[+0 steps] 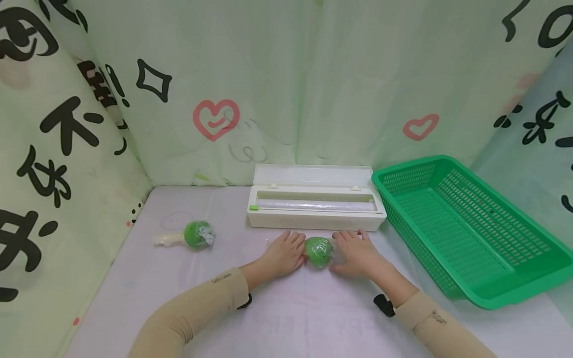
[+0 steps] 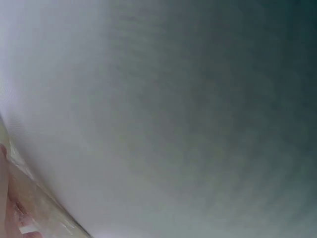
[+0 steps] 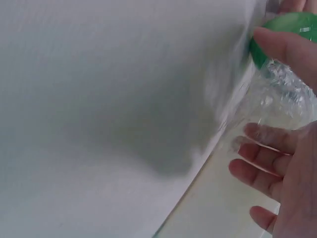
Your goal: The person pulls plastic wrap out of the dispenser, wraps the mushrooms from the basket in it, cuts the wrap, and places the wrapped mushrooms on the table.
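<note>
A green round-headed maraca [image 1: 318,251], wrapped in clear plastic film, lies on the table between the hands. My left hand [image 1: 285,252] holds its handle side, covering the handle in the head view; film shows by that hand in the left wrist view. Over at the other side, my right hand [image 1: 356,253] rests its thumb on the green head, with the other fingers spread loosely. Loose crinkled film [image 3: 267,101] stretches between that thumb and the fingers, and the forefinger touches it. A second wrapped maraca [image 1: 197,235] with a cream handle lies to the left.
Just behind the hands stands a white film dispenser [image 1: 313,220], its lid raised and a roll of film [image 1: 315,205] inside. A large green basket [image 1: 447,293] sits at the right. Printed curtains [image 1: 340,89] enclose the table [image 1: 286,323] at the back and sides.
</note>
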`<state>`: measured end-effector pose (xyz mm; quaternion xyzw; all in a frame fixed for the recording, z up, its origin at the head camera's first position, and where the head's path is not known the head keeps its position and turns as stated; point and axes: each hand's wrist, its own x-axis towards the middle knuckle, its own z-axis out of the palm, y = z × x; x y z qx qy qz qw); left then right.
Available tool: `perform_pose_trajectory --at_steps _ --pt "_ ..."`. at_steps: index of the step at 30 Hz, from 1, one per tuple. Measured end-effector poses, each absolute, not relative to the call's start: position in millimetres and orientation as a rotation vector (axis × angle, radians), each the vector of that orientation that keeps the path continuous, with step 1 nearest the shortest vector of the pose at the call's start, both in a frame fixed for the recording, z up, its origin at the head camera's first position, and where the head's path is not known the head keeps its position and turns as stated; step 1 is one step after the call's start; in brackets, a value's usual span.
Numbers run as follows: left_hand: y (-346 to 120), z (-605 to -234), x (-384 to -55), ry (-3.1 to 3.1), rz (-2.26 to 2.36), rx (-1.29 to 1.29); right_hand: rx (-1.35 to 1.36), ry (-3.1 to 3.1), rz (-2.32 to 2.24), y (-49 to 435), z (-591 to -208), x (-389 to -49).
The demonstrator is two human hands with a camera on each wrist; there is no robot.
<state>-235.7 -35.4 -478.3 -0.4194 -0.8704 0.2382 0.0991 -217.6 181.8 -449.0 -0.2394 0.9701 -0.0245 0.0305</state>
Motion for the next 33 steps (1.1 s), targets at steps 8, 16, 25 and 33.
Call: perform_pose_trajectory --at_steps 8,16,25,33 --pt "-34 -480 -237 -2.591 0.728 -1.237 -0.695 3.027 -0.015 196 -446 -214" --pt "-34 -480 -238 -2.568 0.749 -1.234 -0.930 3.222 0.047 189 -432 -204" --pt "-34 -477 -237 -2.545 0.794 -1.231 -1.094 3.235 0.120 170 -424 -207" --pt "-33 -481 -238 -2.551 0.820 -1.220 -1.172 3.169 0.184 161 -439 -215"
